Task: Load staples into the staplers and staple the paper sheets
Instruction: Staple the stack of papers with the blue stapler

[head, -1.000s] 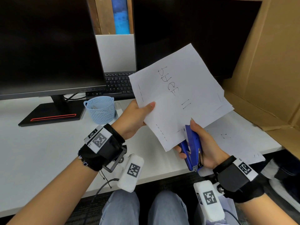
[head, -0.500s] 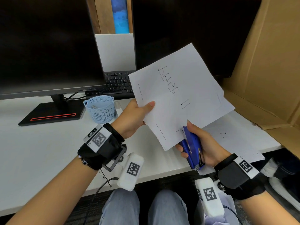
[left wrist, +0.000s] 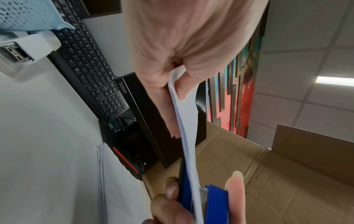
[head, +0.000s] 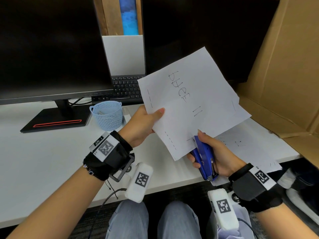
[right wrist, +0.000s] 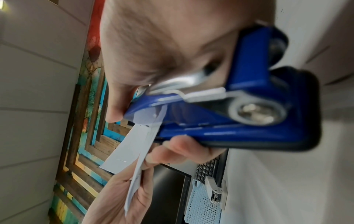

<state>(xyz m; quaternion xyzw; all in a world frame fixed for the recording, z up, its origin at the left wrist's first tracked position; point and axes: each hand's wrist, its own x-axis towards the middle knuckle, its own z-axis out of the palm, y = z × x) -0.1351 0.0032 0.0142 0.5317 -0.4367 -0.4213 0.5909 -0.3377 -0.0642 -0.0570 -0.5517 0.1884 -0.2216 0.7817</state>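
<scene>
My left hand [head: 146,122] pinches a set of white paper sheets [head: 189,100] by their left edge, thumb on top, and holds them tilted above the desk; the left wrist view shows the paper sheets [left wrist: 184,115] edge-on between thumb and fingers. My right hand [head: 214,152] grips a blue stapler [head: 204,156], whose jaws straddle the sheets' lower edge beside a pencilled mark. Seen from the right wrist, the blue stapler [right wrist: 220,118] has the paper sheets [right wrist: 134,145] between its jaws. A white stapler [right wrist: 216,192] lies on the desk next to the basket.
A light blue mesh basket [head: 107,116] stands on the white desk [head: 43,161], by a monitor stand [head: 57,119] and a black keyboard [head: 126,90]. More paper sheets [head: 241,147] lie on the desk at the right. Cardboard [head: 284,75] walls the right side.
The sheets and stapler have shifted slightly; the stapler has slid a little along the lower edge of the sheets. Both grips are unchanged.
</scene>
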